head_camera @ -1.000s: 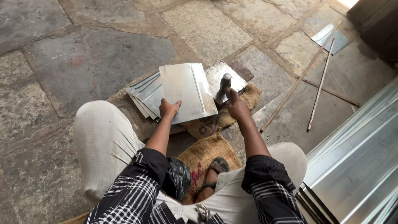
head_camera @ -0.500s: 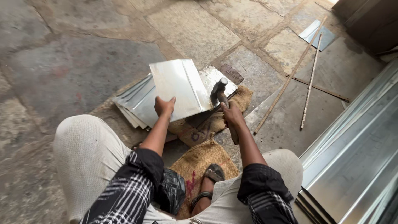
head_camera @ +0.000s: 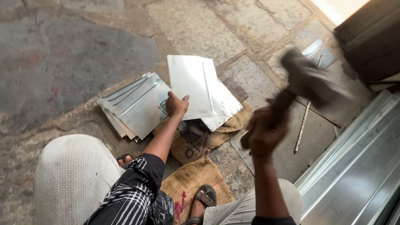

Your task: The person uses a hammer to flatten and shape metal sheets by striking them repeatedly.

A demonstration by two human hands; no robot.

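right hand [head_camera: 263, 135] now clenched on mallet [head_camera: 310, 81], swung up off the work, blurred | left hand [head_camera: 176, 105] still pinning metal sheet [head_camera: 196, 85] on sacking [head_camera: 189, 143], fingers flat | sheet stack [head_camera: 135, 106] left | floor [head_camera: 75, 50] beyond

One camera only, worn on the person's head, looking steeply down and slightly forward over the lap to the stone floor [head_camera: 75, 50]. It sits close: the knees and checked sleeves fill the lower edge, and the left hand [head_camera: 176, 106] lies near the middle of the view. The right hand [head_camera: 263, 134] with its mallet [head_camera: 310, 79] rises nearest the lens and blurs. The far floor runs to the top edge; long metal sheets [head_camera: 354, 175] cut the lower right corner. No second view overlaps this one.
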